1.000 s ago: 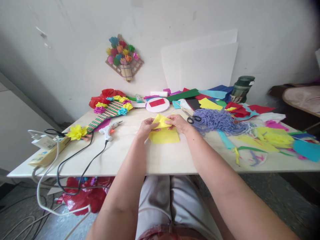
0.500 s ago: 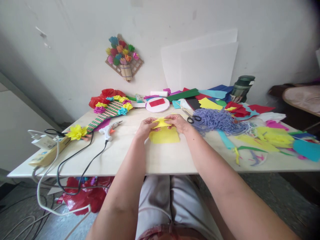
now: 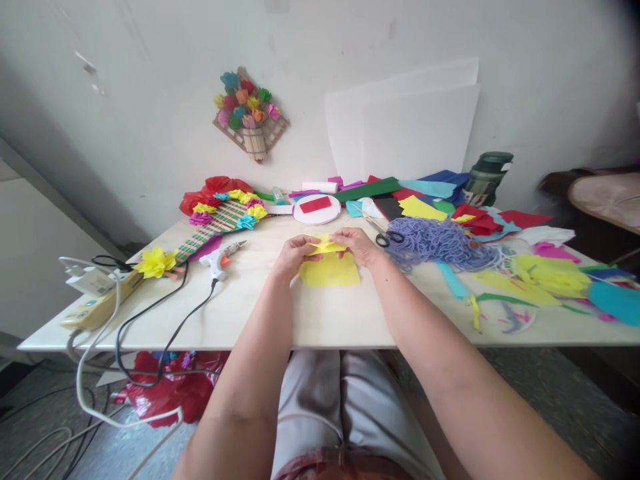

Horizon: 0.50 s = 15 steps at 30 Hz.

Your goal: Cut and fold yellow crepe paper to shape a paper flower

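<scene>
A yellow sheet of paper [image 3: 331, 272] lies on the white table [image 3: 320, 313] in front of me. Its far edge is folded over toward me. My left hand [image 3: 290, 255] pinches the left end of that fold. My right hand [image 3: 357, 245] pinches the right end. Both hands rest low on the table, close together, with the folded strip between them.
A glue gun [image 3: 219, 260] with a black cord lies to the left, beside a striped craft piece with paper flowers [image 3: 220, 219]. Scissors [image 3: 387, 237], purple yarn [image 3: 435, 241] and several coloured paper sheets lie to the right. A green bottle [image 3: 484, 177] stands at the back.
The raised yellow flap has been pressed down flatter onto the sheet. Both hands stayed in nearly the same place.
</scene>
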Each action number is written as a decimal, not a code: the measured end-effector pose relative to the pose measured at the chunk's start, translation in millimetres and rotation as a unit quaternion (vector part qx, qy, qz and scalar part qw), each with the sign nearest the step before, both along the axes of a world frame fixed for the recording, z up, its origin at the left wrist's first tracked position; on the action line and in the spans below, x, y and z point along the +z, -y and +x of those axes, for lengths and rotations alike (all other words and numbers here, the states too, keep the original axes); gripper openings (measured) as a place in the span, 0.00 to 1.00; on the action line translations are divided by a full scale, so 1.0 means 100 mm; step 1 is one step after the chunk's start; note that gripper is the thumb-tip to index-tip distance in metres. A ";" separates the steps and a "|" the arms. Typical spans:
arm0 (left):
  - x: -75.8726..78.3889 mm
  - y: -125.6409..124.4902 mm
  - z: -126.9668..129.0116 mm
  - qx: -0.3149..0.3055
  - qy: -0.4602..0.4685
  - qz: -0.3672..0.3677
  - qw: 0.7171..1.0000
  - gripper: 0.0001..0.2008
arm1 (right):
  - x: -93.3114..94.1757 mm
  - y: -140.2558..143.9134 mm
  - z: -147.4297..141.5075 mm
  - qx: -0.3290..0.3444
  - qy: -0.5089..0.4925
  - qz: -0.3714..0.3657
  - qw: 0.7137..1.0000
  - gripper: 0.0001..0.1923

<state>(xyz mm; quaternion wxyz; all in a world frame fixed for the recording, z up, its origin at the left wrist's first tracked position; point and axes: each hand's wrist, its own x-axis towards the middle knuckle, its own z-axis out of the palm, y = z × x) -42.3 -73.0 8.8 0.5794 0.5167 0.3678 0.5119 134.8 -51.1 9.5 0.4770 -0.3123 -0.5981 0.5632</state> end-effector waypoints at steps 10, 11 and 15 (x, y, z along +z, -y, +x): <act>-0.01 -0.09 -0.05 0.017 0.049 -0.038 0.998 0.14 | -0.01 -0.01 -0.03 -0.027 0.020 0.017 0.999 0.15; 0.00 -0.09 -0.05 0.019 0.050 -0.040 0.998 0.15 | -0.01 -0.01 -0.03 -0.030 0.023 0.019 0.999 0.15; -0.01 -0.05 -0.02 0.047 -0.019 -0.010 0.999 0.17 | -0.02 -0.01 -0.05 -0.041 0.044 0.026 0.998 0.15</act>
